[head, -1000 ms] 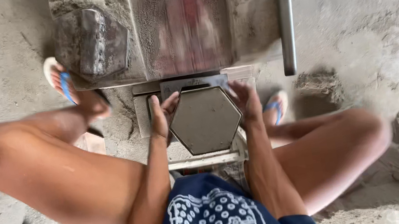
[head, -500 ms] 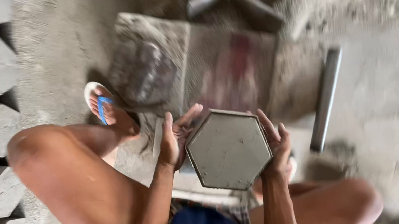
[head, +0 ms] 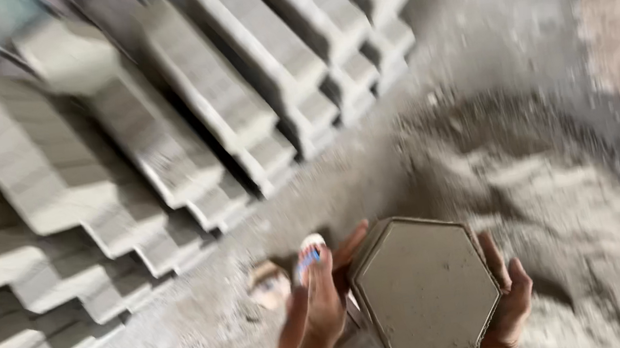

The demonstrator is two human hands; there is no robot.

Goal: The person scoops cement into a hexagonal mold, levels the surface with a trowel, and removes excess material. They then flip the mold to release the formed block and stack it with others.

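Both hands, left [head: 325, 300] and right [head: 512, 300], are pressed flat against the hex mould's [head: 426, 291] sides. No fingers underneath, so it could slip onto the sand [head: 567, 188].

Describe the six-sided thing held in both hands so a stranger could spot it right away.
Rows of grey blocks fill the upper left, a sand heap the right. At bottom centre, the left hand and right hand clasp a hexagonal mould. Alone here, it is off the ground, flat-faced and dark-rimmed.
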